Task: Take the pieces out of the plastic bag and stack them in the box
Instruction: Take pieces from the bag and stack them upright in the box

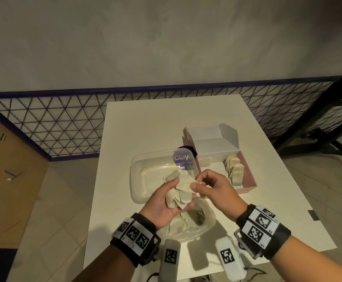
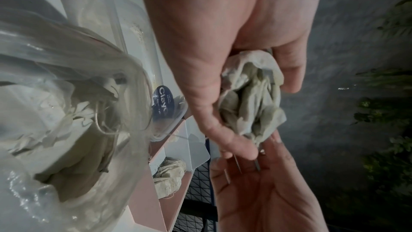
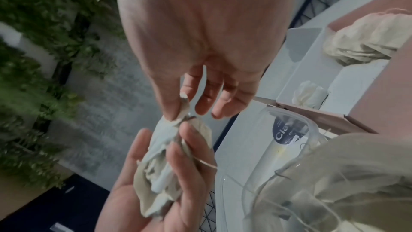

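A white table [image 1: 145, 123] fills the centre of the head view, with tiled floor around it, a black wire fence [image 1: 54, 119] behind and a grey wall above. At lower centre the left hand [image 1: 164, 206] cups a bunch of tea bags [image 1: 181, 190] above the plastic bag [image 1: 194, 222], while the right hand [image 1: 213, 190] pinches one bag's corner. The pink box [image 1: 247, 176], right of centre, holds stacked bags beside a clear tub [image 1: 145, 171].

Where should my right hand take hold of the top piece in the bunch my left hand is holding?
Judging by its pose, pinch the free corner of the top piece from the right: it juts past the left hand toward the right hand.
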`<action>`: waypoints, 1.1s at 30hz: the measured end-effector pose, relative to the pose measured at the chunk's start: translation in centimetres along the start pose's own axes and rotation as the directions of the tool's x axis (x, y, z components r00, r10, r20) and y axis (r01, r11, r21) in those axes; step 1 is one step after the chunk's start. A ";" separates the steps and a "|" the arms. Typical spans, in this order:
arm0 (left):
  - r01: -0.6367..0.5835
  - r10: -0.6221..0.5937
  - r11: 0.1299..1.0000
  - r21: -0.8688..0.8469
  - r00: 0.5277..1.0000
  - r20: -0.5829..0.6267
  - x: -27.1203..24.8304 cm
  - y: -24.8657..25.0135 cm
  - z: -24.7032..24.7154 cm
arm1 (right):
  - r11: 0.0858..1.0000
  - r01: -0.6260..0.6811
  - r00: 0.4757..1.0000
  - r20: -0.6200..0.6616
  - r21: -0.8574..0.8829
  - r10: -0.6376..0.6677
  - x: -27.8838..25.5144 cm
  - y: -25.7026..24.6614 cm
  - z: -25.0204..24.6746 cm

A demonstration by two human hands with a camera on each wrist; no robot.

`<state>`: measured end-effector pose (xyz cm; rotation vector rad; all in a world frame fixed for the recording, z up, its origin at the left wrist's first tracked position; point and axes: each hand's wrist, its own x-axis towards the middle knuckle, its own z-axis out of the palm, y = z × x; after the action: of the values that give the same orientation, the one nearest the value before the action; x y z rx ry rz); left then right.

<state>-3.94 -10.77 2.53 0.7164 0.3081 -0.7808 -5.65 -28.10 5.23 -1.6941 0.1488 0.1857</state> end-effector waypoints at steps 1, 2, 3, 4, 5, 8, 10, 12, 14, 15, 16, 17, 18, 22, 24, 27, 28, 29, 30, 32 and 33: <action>-0.006 0.007 1.000 0.015 1.000 -0.010 0.0 0.0 -0.1 | 0.998 -0.017 1.000 0.010 0.055 0.016 -0.1 0.0 -0.2; -0.006 0.006 1.000 0.030 1.000 -0.017 0.0 0.0 -0.1 | 0.995 -0.029 0.999 0.020 0.097 0.027 -0.1 0.0 -0.4; -0.004 0.005 0.999 0.042 1.000 -0.022 0.1 0.0 -0.2 | 0.992 -0.037 0.999 0.027 0.124 0.034 -0.1 0.0 -0.6; -0.005 0.006 0.999 0.051 1.000 -0.026 0.1 0.0 -0.3 | 0.989 -0.043 0.999 0.030 0.142 0.039 -0.1 0.0 -0.8; -0.006 0.008 0.998 0.055 1.000 -0.028 0.2 -0.1 -0.4 | 0.986 -0.048 0.999 0.031 0.160 0.044 -0.1 0.0 -0.9; -0.023 0.023 0.998 0.051 1.000 -0.011 0.1 -0.2 -0.5 | 0.975 -0.067 0.998 0.033 0.213 0.061 -0.1 0.1 -1.3; -0.027 0.027 0.998 0.049 1.000 -0.002 0.1 -0.3 -0.5 | 0.966 -0.089 0.996 0.031 0.242 0.084 -0.1 -0.1 -1.5; -0.025 0.025 0.998 0.056 1.000 -0.006 0.3 -0.4 -0.5 | 0.951 -0.135 0.991 0.049 0.277 0.126 0.1 -0.4 -1.8; -0.020 0.020 0.998 0.060 1.000 -0.006 0.2 -0.3 -0.5 | 0.923 -0.211 0.977 0.102 0.323 0.188 0.2 -0.4 -2.1; -0.024 0.024 0.998 0.060 1.000 0.000 0.3 -0.3 -0.7 | 0.910 -0.251 0.967 0.138 0.330 0.216 0.3 -0.5 -2.3; -0.026 0.027 0.998 0.054 1.000 -0.002 0.3 -0.2 -0.8 | 0.900 -0.286 0.955 0.172 0.328 0.241 0.3 -0.5 -2.5; -0.029 0.029 0.999 0.044 1.000 -0.003 0.3 -0.2 -0.8 | 0.895 -0.311 0.946 0.200 0.319 0.257 0.3 -0.6 -2.6; -0.033 0.033 0.999 0.033 0.999 -0.007 0.3 -0.1 -0.9 | 0.896 -0.325 0.939 0.221 0.304 0.265 0.3 -0.7 -2.7; -0.051 0.052 0.998 0.020 0.998 -0.041 0.3 0.0 -1.1 | 0.902 -0.342 0.929 0.239 0.265 0.282 0.4 -1.3 -2.8; -0.052 0.054 0.998 0.032 0.997 -0.053 0.3 0.0 -1.4 | 0.901 -0.342 0.929 0.240 0.266 0.281 0.5 -1.3 -2.8; -0.044 0.046 0.998 0.037 0.997 -0.067 0.3 -0.1 -1.9 | 0.906 -0.332 0.937 0.199 0.261 0.286 0.8 -1.0 -2.8; -0.049 0.051 0.998 0.047 0.997 -0.062 0.2 -0.2 -2.1 | 0.905 -0.330 0.940 0.183 0.269 0.289 0.9 -0.9 -2.9; -0.051 0.054 0.997 0.064 0.997 -0.051 0.2 -0.2 -2.3 | 0.904 -0.327 0.942 0.174 0.274 0.288 1.0 -0.8 -2.9; -0.044 0.047 0.995 0.091 0.998 -0.037 0.2 -0.3 -2.3 | 0.908 -0.325 0.942 0.171 0.265 0.288 1.0 -0.9 -2.8; -0.031 0.032 0.984 0.177 0.999 -0.001 0.2 -0.4 -2.5 | 0.925 -0.315 0.943 0.179 0.213 0.280 1.0 -1.0 -2.5; -0.024 0.019 0.972 0.234 1.000 0.022 0.3 -0.4 -2.4 | 0.931 -0.305 0.945 0.182 0.198 0.271 1.0 -1.1 -2.4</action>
<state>-4.08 -9.49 0.46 0.9321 0.1911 -0.8115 -4.34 -30.29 6.34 -1.4206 0.2958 0.4995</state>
